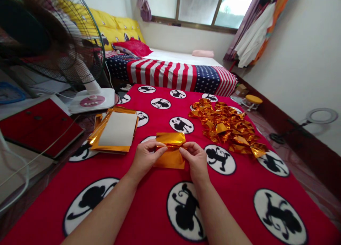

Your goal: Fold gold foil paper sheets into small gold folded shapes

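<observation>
A sheet of shiny gold foil paper point(170, 159) lies on the red cloth in front of me, with a raised crease running across its middle. My left hand point(149, 153) pinches the left end of that crease between thumb and fingers. At the right end, my right hand point(194, 154) grips the same crease in a like pinch. To the left rests a stack of gold foil sheets point(125, 148) with a pale sheet point(118, 129) on top. Several folded gold foil pieces point(226, 126) are heaped on the right.
The red cloth point(149, 209) has black monkey figures in white circles. An electric fan point(93, 96) stands at the left, near a dark red panel point(39, 126). Beyond the cloth is a bed point(170, 74); a ring light point(321, 115) and a stool point(253, 99) are at the right.
</observation>
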Tool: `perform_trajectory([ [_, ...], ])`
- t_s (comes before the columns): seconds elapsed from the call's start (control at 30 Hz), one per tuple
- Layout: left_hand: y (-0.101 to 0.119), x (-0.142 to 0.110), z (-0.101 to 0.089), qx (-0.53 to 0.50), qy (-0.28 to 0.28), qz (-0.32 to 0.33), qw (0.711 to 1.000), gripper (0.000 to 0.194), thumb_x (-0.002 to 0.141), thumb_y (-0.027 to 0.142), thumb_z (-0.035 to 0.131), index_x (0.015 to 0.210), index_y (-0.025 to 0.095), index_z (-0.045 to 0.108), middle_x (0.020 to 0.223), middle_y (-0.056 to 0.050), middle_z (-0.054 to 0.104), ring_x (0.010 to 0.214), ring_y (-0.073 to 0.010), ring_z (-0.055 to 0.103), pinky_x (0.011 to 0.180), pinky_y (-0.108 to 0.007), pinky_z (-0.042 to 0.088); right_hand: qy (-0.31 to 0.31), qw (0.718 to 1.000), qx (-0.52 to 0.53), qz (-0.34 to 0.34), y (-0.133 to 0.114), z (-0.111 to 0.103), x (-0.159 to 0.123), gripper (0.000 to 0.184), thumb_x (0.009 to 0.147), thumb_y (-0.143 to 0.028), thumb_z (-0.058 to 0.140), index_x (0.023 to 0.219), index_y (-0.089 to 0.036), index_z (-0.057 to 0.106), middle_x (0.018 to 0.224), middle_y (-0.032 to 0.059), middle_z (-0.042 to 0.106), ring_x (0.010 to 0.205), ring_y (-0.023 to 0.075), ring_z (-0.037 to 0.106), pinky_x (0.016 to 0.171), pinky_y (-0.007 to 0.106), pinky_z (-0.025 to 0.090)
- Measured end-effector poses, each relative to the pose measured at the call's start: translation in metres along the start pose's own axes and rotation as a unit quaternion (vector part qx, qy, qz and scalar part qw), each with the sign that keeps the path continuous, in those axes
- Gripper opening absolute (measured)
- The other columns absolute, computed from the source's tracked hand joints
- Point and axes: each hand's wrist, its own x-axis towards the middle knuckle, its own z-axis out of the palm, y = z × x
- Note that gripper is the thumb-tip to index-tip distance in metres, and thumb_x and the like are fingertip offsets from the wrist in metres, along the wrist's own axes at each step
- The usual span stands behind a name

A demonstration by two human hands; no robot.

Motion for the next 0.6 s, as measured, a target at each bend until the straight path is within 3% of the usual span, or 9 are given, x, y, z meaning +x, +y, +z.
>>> perform_trajectory([
  [0.27,-0.0054,0.0002,0.0040,-0.137,0.012,-0.075,0.988,0.025,0.065,0.028,0.081,0.085,0.014,0.073,0.081,-0.005,0.074,0.073,-0.0159,0.069,0.067,-0.023,0.054,0.007,1.000,0.006,-0.015,-0.0004,0.0039,0.0000,0.043,0.062,-0.027,0.084,0.094,-0.022,0.056,0.078,-0.0021,0.072,0.071,0.0139,0.068,0.067,0.023,0.053],
  [0.6,-0.0050,0.0009,0.0041,-0.132,0.001,-0.097,0.986,0.029,0.065,0.028,0.081,0.088,0.013,0.074,0.088,-0.008,0.076,0.079,-0.0190,0.072,0.074,-0.027,0.058,0.004,0.999,-0.019,-0.030,0.0003,0.0030,-0.0007,0.041,0.065,-0.028,0.083,0.096,-0.022,0.056,0.071,-0.0027,0.070,0.064,0.0130,0.066,0.061,0.023,0.051],
])
